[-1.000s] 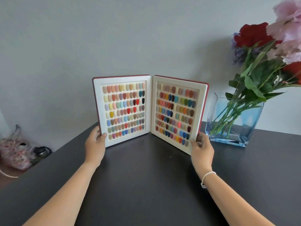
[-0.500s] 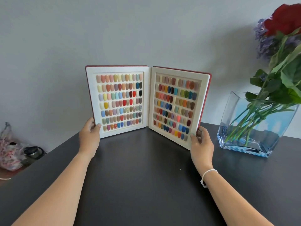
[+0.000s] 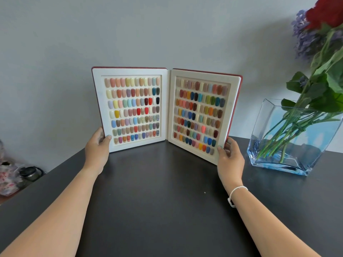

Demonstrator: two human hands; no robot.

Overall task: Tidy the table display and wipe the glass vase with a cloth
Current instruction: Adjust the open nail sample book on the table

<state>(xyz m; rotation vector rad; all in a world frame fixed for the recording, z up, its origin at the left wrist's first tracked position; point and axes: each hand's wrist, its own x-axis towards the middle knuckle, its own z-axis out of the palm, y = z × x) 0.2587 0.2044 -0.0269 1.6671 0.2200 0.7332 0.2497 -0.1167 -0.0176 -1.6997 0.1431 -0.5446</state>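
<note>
Hands clamp the open swatch book (image 3: 167, 110) upright on the table (image 3: 167, 201): left grip (image 3: 97, 148) on its left edge, right grip (image 3: 230, 156) on its right; vase (image 3: 289, 141) stands right of the book.

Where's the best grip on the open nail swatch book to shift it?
Take the outer bottom corners of the nail swatch book, one per side, coming in from the front. It stands upright, opened in a V, so both leaves need steadying. The left hand and right hand already pinch there, thumbs on the white frame.

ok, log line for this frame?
left hand: grips swatch book left edge | right hand: grips right edge | book: open, upright | vase: untouched
</note>
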